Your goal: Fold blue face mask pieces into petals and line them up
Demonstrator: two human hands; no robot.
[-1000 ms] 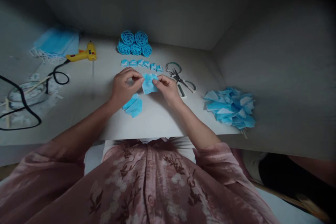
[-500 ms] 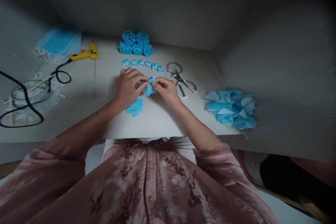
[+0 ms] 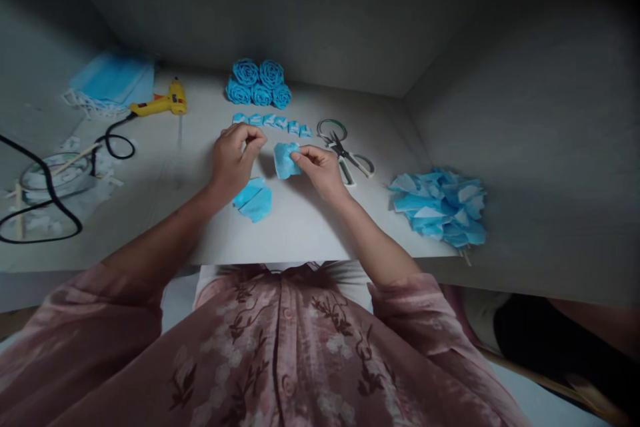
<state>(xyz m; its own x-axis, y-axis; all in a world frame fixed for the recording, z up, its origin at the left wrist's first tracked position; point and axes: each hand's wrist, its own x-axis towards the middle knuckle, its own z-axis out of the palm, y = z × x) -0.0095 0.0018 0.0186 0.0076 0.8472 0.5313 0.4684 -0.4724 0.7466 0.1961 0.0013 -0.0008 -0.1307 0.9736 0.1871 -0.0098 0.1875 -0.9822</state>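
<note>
Fabric piece [image 3: 285, 160], small and blue, is pinched between the thumb and fingertips of the right hand [image 3: 320, 170], just above the middle of the bench [image 3: 300, 227]. It looks thin, soft and nearly weightless, probably a non-woven sheet that creases readily and flops wherever it is unsupported. A light pinch at an edge or corner should hold it, and it seems neither slippery nor breakable. The left hand [image 3: 233, 160] hovers just left of it, not touching, with its fingers curled in; I cannot tell whether it pinches anything. Nearer than that hand lie more blue cut pieces [image 3: 256, 201], and scissors [image 3: 347, 159] lie just right of the right hand.
</note>
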